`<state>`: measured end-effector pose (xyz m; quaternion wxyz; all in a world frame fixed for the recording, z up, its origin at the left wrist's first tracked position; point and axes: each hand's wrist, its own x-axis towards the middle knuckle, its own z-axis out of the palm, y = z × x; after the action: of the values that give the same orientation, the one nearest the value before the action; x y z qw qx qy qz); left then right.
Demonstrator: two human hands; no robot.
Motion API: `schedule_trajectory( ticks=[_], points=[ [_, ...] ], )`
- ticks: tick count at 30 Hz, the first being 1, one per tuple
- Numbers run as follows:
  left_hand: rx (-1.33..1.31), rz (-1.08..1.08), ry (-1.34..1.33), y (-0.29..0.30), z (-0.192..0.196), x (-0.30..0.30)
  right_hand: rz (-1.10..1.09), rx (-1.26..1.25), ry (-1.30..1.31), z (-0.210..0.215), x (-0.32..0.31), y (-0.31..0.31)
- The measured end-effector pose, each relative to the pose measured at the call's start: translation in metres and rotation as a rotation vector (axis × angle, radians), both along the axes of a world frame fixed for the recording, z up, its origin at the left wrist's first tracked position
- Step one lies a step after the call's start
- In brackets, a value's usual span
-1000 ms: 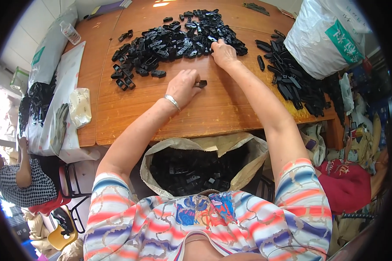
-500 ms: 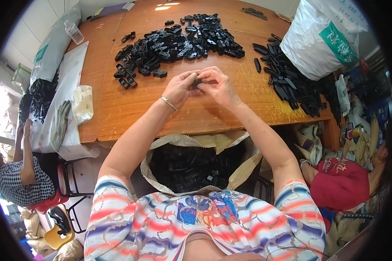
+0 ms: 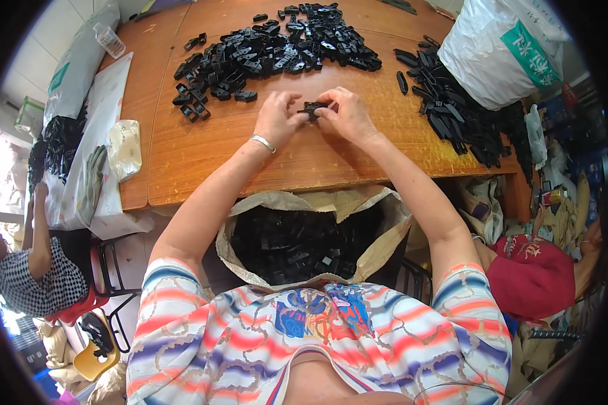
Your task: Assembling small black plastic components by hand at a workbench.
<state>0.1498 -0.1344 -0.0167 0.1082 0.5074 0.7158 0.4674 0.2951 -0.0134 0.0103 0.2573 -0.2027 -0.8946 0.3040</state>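
Over the middle of the table, my right hand [image 3: 348, 116] pinches a small black plastic part [image 3: 312, 107] between thumb and fingers. My left hand [image 3: 275, 117] is just left of it, fingers curved and apart, its thumb tip close to the part's lower edge; whether it touches cannot be made out. Beyond my hands lies a big heap of black plastic housings [image 3: 277, 50]. Off to the right is a pile of long, narrow black pieces [image 3: 446, 111]. In front of me, below the table edge, a woven sack [image 3: 233, 253] stands with its mouth spread, holding many black parts.
A large white bag [image 3: 486, 57] stands at the far right of the wooden table [image 3: 250, 165]. On the left are a clear bottle [image 3: 109, 40], a pale packet [image 3: 124, 150] and a grey glove [image 3: 92, 185]. One person [image 3: 40, 277] sits at left, another in red [image 3: 530, 277] at right.
My hands have drawn apart: the left fingers have loosened from the black part, which now shows in my right hand. The whole view has shifted slightly, so the table appears higher.
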Motion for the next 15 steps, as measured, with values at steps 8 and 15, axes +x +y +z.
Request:
schedule_trajectory(
  ticks=[8,15],
  points=[
    [-0.165,-0.032,0.281,0.004,0.004,-0.002,0.073,0.112,-0.045,-0.007,-0.002,0.006],
    [-0.207,-0.051,-0.029,0.006,0.003,-0.016,0.127,0.251,-0.101,-0.006,0.0,0.002]
  ],
)
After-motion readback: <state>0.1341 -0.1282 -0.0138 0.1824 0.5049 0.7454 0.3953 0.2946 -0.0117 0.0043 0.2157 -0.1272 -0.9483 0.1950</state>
